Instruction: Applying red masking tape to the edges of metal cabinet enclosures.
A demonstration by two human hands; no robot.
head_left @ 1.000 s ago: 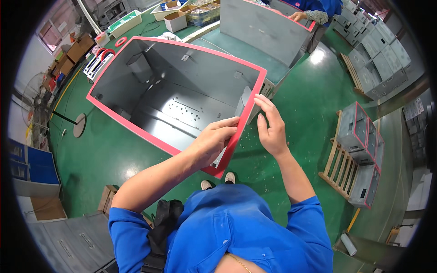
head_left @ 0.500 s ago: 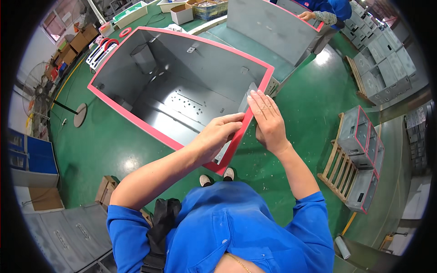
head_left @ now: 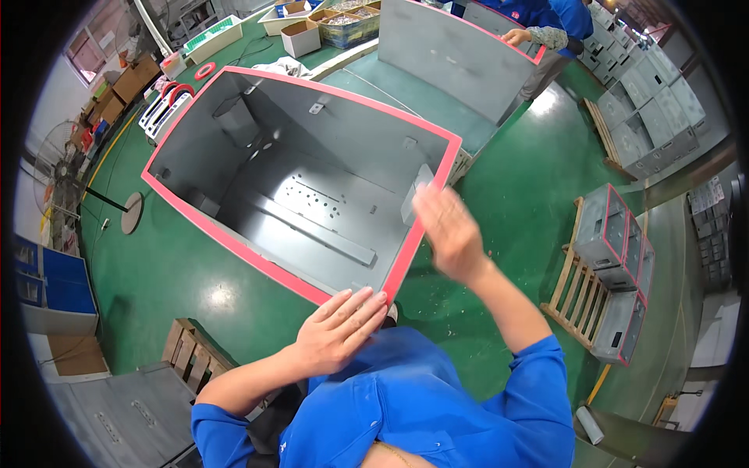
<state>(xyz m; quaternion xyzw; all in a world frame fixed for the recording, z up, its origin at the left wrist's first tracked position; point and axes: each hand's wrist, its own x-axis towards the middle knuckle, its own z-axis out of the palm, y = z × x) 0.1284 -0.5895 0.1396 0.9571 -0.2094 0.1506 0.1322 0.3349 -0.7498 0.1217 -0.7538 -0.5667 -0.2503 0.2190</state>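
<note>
A large grey metal cabinet lies with its open side up in front of me, pink tape running around its rim. My left hand rests flat at the near corner of the rim, fingers stretched out over the taped edge. Along the right-hand edge, my right hand touches the tape with its fingers extended, slightly smeared by motion. Neither hand grips anything. Holes and small brackets show inside the cabinet.
Another person's hand rests on a second pink-edged grey cabinet at the back. Smaller taped grey boxes stand by a wooden pallet at right. A pedestal fan and a tape roll are at left.
My left hand has moved from the right edge down to the near corner and flattened out. My right hand has shifted slightly down and left along the edge.
</note>
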